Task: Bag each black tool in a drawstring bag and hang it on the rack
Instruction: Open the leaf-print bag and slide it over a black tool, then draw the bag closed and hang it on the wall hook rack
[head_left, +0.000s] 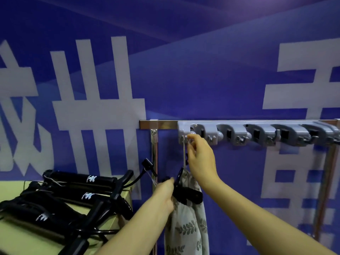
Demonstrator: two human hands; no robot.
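A pale leaf-print drawstring bag (187, 229) hangs below the grey rack (257, 132), with a black tool (189, 195) sticking out of its mouth. My right hand (199, 159) pinches the bag's drawstring (184, 153) at the rack's leftmost hook. My left hand (163, 194) grips the bag's gathered neck and the tool just below. Several more black tools (73, 196) with white logos lie piled on the yellow-green table (22, 238) at the lower left.
The rack sits on a metal rail (161, 124) held by upright metal posts (154, 153) in front of a blue banner wall with large white characters. The rack's other hooks to the right carry nothing.
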